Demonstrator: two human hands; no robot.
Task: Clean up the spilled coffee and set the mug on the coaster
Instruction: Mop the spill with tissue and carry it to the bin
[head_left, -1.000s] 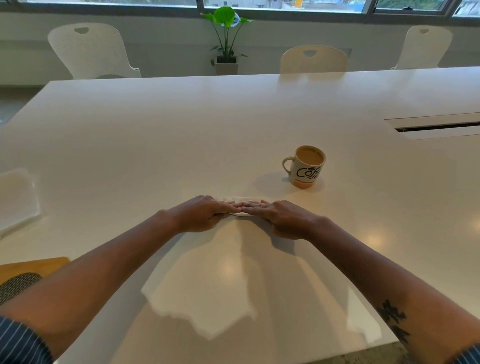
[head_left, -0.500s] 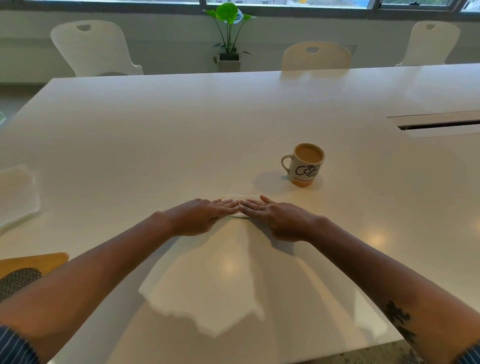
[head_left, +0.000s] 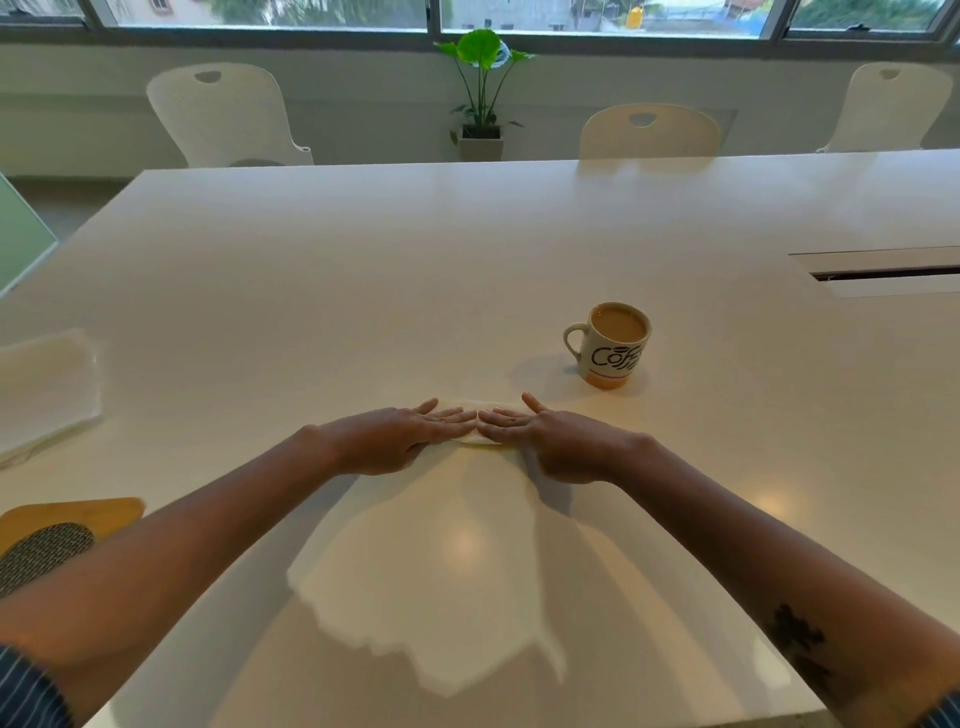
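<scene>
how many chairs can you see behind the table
3: one chair at far left, one behind the middle beside the plant, one at far right. Others may sit outside the view.

Glossy smooth table (head_left: 519, 249), glazed ceramic mug (head_left: 613, 353), soft paper napkin (head_left: 480, 441), wooden board (head_left: 72, 517)

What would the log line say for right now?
left hand: flat on napkin | right hand: flat on napkin | mug: upright, full, off coaster

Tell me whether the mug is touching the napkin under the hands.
Apart. The head view shows bare table between the mug and the napkin pressed under both hands.
</scene>
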